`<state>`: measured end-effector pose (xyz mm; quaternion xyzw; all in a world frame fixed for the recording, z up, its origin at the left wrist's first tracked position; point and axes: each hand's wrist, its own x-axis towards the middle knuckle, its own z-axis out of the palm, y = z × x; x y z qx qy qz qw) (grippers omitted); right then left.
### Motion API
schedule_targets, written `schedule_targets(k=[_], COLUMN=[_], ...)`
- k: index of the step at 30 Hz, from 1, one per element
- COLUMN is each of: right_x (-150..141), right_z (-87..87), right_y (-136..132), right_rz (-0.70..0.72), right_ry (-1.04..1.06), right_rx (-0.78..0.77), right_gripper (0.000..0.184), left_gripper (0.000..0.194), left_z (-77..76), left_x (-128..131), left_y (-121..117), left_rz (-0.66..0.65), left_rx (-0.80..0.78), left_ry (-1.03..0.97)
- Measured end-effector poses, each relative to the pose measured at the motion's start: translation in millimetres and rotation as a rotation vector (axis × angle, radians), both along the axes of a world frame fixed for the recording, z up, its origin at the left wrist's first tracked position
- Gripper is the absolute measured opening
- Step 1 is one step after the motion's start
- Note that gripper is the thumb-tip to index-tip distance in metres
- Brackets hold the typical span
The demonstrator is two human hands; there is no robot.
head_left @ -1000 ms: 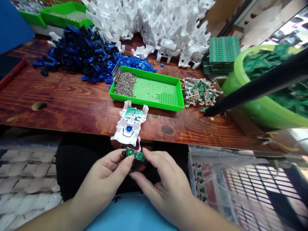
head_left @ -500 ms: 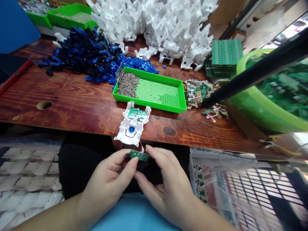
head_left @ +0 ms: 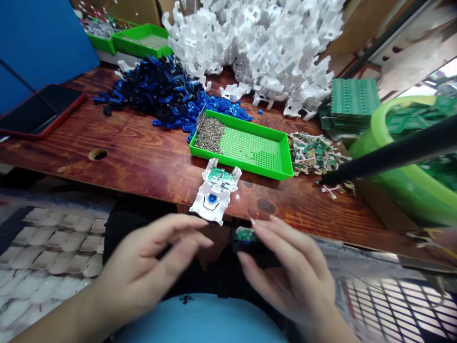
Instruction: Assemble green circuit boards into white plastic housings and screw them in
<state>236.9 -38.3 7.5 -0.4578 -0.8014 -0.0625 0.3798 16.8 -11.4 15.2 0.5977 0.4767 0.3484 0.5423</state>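
My right hand [head_left: 289,271] pinches a small green circuit board [head_left: 244,234] on a dark part, just below the table's front edge. Motion blurs both the hand and the board. My left hand [head_left: 153,267] hovers to its left with fingers stretched out and apart, holding nothing. Just above both hands, a white plastic housing [head_left: 214,195] with a green board and a blue button lies on the edge of the wooden table [head_left: 135,157].
A green tray [head_left: 250,145] with small screws stands behind the housing. Farther back are a blue parts pile [head_left: 160,95], a white parts heap [head_left: 257,47], stacked green boards [head_left: 352,100] and loose boards [head_left: 314,152]. A green tub [head_left: 403,181] and black rod [head_left: 392,155] are right, a phone [head_left: 39,112] left.
My left hand has let go of the small board and opened. My right hand carried the board to the right. The camera view swung left.
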Motion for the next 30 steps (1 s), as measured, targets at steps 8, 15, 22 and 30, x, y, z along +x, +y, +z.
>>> schedule_targets(k=[8,15,22,30], right_x=[-6,-14,-7,-5], right_z=[-10.6,-23.0,-23.3,-21.8], right_y=[58,59,48,30], right_rz=[-0.056,-0.024,0.093,0.142], right_ry=[0.032,0.141,0.088,0.125], right_rx=[-0.029,-0.200,-0.216,-0.226], right_gripper=[0.039,0.036,0.038,0.037], left_gripper=[0.040,0.027,0.026,0.022], left_z=[-12.4,-11.1,-17.1,-26.9], left_x=[9,29,30,33], left_y=[72,63,36,11], left_rz=[-0.029,-0.026,0.008,0.141], left_rx=[0.320,0.245,0.000,-0.432], left_ry=[0.609,0.599,0.237,-0.451])
